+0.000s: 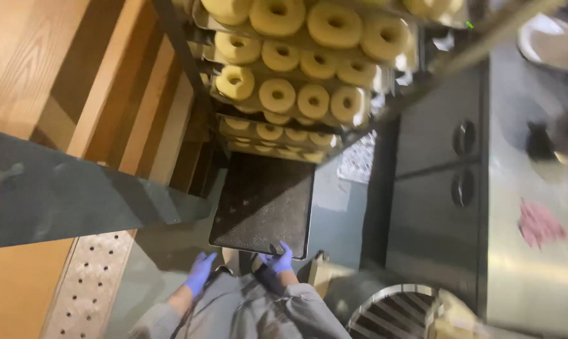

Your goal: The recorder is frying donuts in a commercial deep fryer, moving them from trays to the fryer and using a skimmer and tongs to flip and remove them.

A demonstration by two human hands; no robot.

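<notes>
— What's the person holding down there?

— A dark, empty baking tray [262,204], pulled out low from the rack [177,56]. The right hand [278,259], in a blue glove, is curled over the tray's near edge, fingers closed on the rim. The left hand [200,273], gloved the same, hangs just off the tray's near left corner, fingers loosely bent; I can't tell whether it touches anything.

— And above the tray?

— Shelves of pale, ring-shaped dough pieces [278,94] in rows, stacked one tray above another up the rack.

— Any packages or labels around?

— None I can make out. To the right there's a steel cabinet [435,188] with two round recessed handles [465,138], and a pink cloth [538,223] lying on its top. A round metal grille [391,311] sits by the person's right side. On the left, wood panelling [39,56] and a perforated pale strip [89,282] on the floor.
</notes>
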